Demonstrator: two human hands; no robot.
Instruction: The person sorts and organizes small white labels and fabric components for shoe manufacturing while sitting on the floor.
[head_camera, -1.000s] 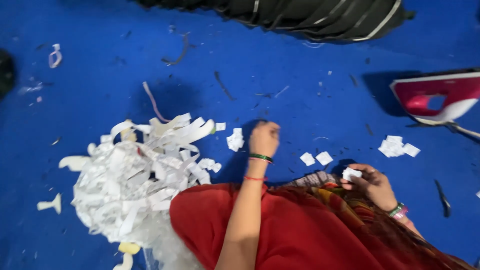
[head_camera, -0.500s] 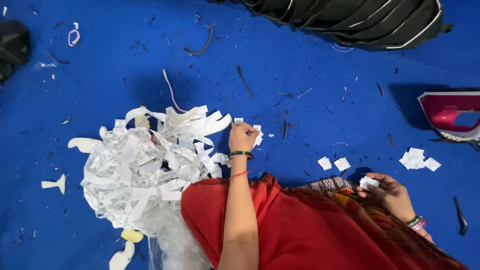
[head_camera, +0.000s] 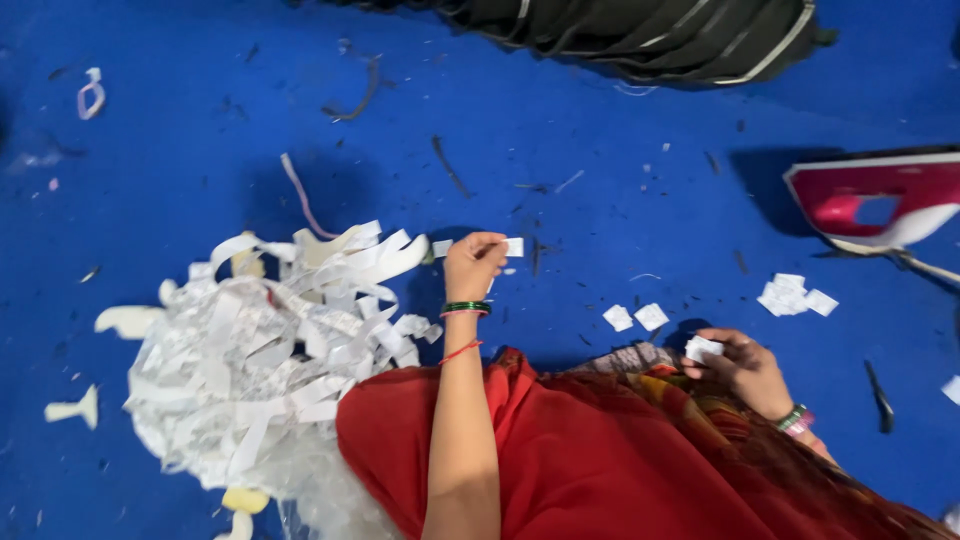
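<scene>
My left hand (head_camera: 472, 265) is closed around a small white paper strip (head_camera: 513, 247) whose ends stick out on both sides, just right of a big heap of white paper strips (head_camera: 270, 340) on the blue floor. My right hand (head_camera: 742, 368) rests lower right and grips a small white paper piece (head_camera: 703, 349). Green and red bangles sit on my left wrist. My red garment (head_camera: 600, 470) covers the bottom of the view.
Two small white tags (head_camera: 636, 317) lie between my hands, and a little pile of tags (head_camera: 795, 296) lies farther right. A red and white iron (head_camera: 880, 200) stands at the right edge. Dark striped fabric (head_camera: 640, 35) lies along the top. Thread scraps dot the blue floor (head_camera: 200, 150).
My left hand has stayed at the edge of the heap and now holds a strip stretched out sideways. My right hand keeps its paper piece. The view has shifted slightly.
</scene>
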